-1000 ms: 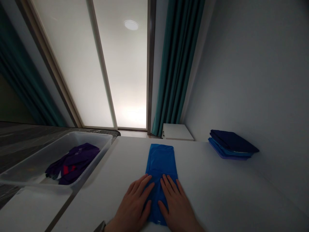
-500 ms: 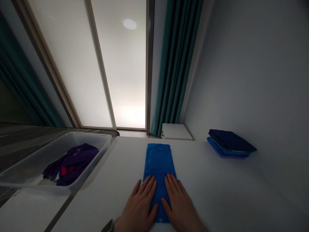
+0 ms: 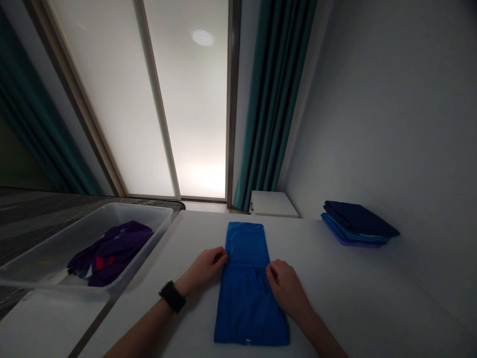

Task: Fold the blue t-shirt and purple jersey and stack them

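Note:
A blue garment, folded into a long strip, lies flat on the white table with a crosswise fold line near its middle. My left hand has its fingers pinched at the strip's left edge, level with that line. At the right edge, opposite, the curled fingers of my right hand grip the cloth. Both fingertips are partly hidden. A dark watch is on my left wrist.
To the left stands a clear plastic bin with a crumpled purple garment inside. A stack of folded dark and blue clothes sits at the right by the wall. Beyond the white table are a small white cabinet and teal curtains.
Both hands have gone from lying flat on the garment's near half to pinching at its two side edges, farther forward. The near half now looks wider and is uncovered.

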`<state>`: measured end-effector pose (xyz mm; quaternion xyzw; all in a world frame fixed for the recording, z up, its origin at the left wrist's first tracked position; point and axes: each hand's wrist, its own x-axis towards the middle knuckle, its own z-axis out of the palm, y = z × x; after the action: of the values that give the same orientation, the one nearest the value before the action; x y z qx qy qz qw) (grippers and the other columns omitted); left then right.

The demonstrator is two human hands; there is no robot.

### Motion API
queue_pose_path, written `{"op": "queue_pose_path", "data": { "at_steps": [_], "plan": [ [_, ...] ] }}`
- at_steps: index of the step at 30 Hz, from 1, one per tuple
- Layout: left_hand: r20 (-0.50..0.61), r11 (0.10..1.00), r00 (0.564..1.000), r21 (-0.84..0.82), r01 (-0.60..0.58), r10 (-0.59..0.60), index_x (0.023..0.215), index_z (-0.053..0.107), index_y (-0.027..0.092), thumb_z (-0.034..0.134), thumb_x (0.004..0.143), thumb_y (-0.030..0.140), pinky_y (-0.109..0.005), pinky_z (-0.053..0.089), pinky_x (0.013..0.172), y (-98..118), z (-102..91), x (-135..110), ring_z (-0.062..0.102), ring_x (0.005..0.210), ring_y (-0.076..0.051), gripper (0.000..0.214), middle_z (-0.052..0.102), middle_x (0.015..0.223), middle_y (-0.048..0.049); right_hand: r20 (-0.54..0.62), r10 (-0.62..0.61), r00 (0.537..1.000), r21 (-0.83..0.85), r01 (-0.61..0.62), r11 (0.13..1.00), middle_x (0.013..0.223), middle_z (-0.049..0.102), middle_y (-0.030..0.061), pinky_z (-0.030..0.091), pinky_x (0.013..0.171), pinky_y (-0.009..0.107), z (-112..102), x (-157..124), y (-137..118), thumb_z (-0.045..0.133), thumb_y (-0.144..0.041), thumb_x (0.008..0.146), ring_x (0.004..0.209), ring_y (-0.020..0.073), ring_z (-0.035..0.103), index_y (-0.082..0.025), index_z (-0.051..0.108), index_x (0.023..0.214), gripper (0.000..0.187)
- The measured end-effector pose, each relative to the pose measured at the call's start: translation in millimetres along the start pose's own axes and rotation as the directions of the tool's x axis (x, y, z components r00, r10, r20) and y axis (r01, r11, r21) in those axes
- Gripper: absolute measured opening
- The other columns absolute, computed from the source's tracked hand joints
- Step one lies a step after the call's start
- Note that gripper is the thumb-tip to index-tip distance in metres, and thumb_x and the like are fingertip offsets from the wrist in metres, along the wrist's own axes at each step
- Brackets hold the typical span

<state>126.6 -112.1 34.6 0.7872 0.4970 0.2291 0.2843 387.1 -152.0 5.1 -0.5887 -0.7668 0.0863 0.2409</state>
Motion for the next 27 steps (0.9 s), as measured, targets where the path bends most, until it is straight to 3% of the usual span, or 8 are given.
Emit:
{"op": "queue_pose_path", "data": {
  "at_steps": [8,16,20,23,27],
  "plan": [
    [0.018,0.998,1.0,0.067,-0.008,0.007,0.089,0.062,0.021,0.046,0.094,0.043,-0.035,0.039,0.085,-1,15.3,-10,0.058,0.071,-0.018,0.028,0.064,0.075,0.0,0.002,0.045,0.999,-0.003,-0.045,0.999,0.077,0.06,0.0022,0.038,0.071,0.032,10,-13,6,0.047,-0.033,0.094,0.076,0.0197,0.057,-0.021,0.053,0.074,0.023],
    [-0.004,0.999,0.999,0.016,0.047,-0.047,0.083,0.06,0.02,0.045,0.093,0.038,-0.033,0.041,0.081,2,13.8,-9,0.057,0.069,-0.018,0.026,0.063,0.074,-0.0001,-0.006,0.023,1.0,0.008,-0.023,1.0,0.073,0.061,0.0007,0.038,0.071,0.032,13,-19,16,0.046,-0.029,0.091,0.072,0.0184,0.057,-0.022,0.052,0.073,0.02],
    [-0.004,0.998,0.999,-0.039,0.053,-0.053,0.086,0.061,0.019,0.046,0.092,0.039,-0.03,0.043,0.073,0,15.3,-8,0.057,0.071,-0.018,0.025,0.064,0.077,-0.0012,0.0,0.035,0.999,0.067,-0.035,0.997,0.078,0.063,0.0008,0.041,0.073,0.032,13,-21,17,0.043,-0.026,0.091,0.071,0.0177,0.059,-0.022,0.055,0.087,0.013],
    [-0.014,0.996,0.999,-0.079,0.045,-0.047,0.086,0.061,0.019,0.046,0.092,0.038,-0.028,0.043,0.067,-4,17.1,-6,0.057,0.07,-0.018,0.025,0.064,0.076,-0.0014,0.001,0.036,0.999,0.079,-0.036,0.996,0.082,0.064,0.0023,0.043,0.075,0.034,10,-22,14,0.038,-0.026,0.093,0.075,0.019,0.061,-0.023,0.057,0.1,0.02],
    [-0.015,0.989,0.999,-0.141,0.044,-0.046,0.087,0.061,0.018,0.045,0.092,0.038,-0.027,0.043,0.065,-5,16.8,-6,0.057,0.069,-0.017,0.025,0.065,0.078,-0.0021,0.016,0.022,1.0,0.053,-0.023,0.998,0.084,0.066,0.0035,0.046,0.076,0.036,7,-21,13,0.038,-0.024,0.092,0.079,0.0209,0.063,-0.023,0.059,0.102,0.024]
  ]
}}
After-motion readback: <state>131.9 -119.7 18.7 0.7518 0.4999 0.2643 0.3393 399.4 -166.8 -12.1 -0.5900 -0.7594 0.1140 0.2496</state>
